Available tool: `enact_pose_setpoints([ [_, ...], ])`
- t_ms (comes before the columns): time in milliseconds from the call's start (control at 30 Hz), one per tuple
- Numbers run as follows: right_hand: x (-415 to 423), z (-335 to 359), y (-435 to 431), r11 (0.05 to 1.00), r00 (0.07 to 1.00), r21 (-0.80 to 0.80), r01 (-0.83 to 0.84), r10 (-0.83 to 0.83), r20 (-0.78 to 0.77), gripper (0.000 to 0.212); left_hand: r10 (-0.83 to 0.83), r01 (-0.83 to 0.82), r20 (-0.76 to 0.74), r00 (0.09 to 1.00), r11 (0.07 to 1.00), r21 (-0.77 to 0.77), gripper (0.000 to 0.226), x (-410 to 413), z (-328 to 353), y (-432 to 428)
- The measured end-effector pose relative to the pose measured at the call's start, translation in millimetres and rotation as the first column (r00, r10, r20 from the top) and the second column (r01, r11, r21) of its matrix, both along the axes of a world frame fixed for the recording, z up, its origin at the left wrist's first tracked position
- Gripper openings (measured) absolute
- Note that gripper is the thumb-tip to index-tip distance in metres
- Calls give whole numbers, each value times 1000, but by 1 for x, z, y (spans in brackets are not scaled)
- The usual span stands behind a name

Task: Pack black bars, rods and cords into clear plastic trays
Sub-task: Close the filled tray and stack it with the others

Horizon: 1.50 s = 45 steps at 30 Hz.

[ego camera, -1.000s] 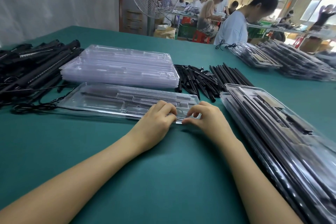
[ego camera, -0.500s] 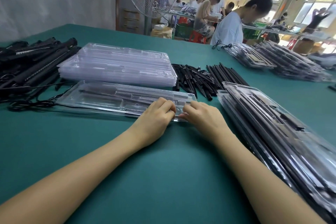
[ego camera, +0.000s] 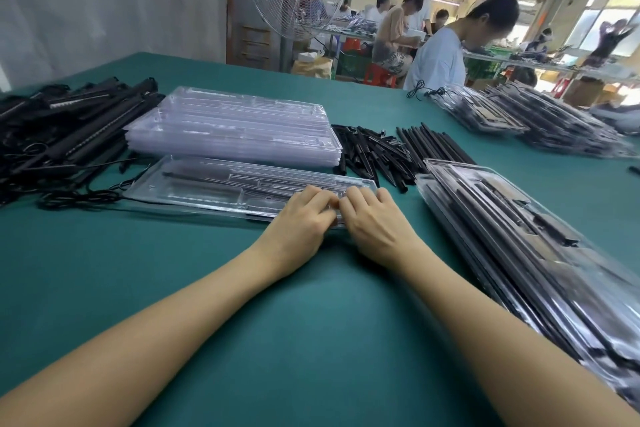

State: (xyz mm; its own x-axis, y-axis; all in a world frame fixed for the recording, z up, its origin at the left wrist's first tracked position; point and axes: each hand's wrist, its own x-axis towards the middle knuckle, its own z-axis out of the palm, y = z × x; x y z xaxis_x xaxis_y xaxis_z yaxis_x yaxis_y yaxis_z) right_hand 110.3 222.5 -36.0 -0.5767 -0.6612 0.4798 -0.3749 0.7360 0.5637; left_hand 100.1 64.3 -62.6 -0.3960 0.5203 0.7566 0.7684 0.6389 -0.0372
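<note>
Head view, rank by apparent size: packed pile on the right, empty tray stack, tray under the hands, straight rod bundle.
Largest: packed pile, though nearest the camera.
Next: tray stack and tray, alike in length, unranked.
Smallest: rod bundle.

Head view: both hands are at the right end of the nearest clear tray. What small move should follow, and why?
Probably press that end of the clear tray shut: the left hand and right hand both pinch its near edge, black bars already lie inside, and the packed trays lie stacked just to the right.
</note>
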Motion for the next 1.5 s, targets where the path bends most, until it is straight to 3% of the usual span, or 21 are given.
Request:
enact_pose_setpoints([
  [367, -5, 4, 2, 1000, 1000, 12, -23, 23, 9, 35, 34, -34, 18, 999, 999, 9, 14, 3, 0, -1],
  [533, 0, 10, 4, 999, 995, 4, -35, 34, 96, 37, 34, -35, 44, 998, 999, 13, 14, 4, 2, -2],
  [600, 2, 14, 8, 997, 980, -11, -79, 80, 180, 28, 32, -34, 76, 997, 999, 19, 14, 7, 4, -3],
  [667, 4, 21, 10, 994, 954, -14, -111, 111, 278, 4, 30, -32, 103, 994, 999, 13, 13, 8, 6, -4],
  [767, 0, 36, 11, 997, 905, -29, -78, 83, 417, 25, 19, -22, 146, 989, 1000, 20, 11, 11, 8, -5],
  [833, -3, 41, 8, 995, 908, 7, -103, 91, 408, 29, 17, -24, 167, 986, 999, 40, 10, 12, 8, -6],
  [1000, -5, 38, 1, 965, 952, 147, -217, 175, 252, 23, 46, -51, 208, 977, 999, 15, 18, 16, 7, -9],
  [1067, -5, 40, 3, 958, 942, 168, -233, 180, 282, 22, 63, -63, 229, 971, 998, -5, 22, 18, 6, -8],
  [1167, -4, 34, 4, 979, 913, 158, -130, 56, 403, 12, 72, -67, 242, 968, 997, -27, 26, 19, 7, -7],
  [1333, -2, 17, -3, 980, 901, 200, 20, -104, 421, 32, 122, -101, 232, 965, 990, -103, 23, 21, 8, -9],
  [1500, -9, 16, 3, 966, 928, 246, -79, -19, 372, 48, 154, -127, 250, 956, 985, -121, 25, 24, 8, -8],
])
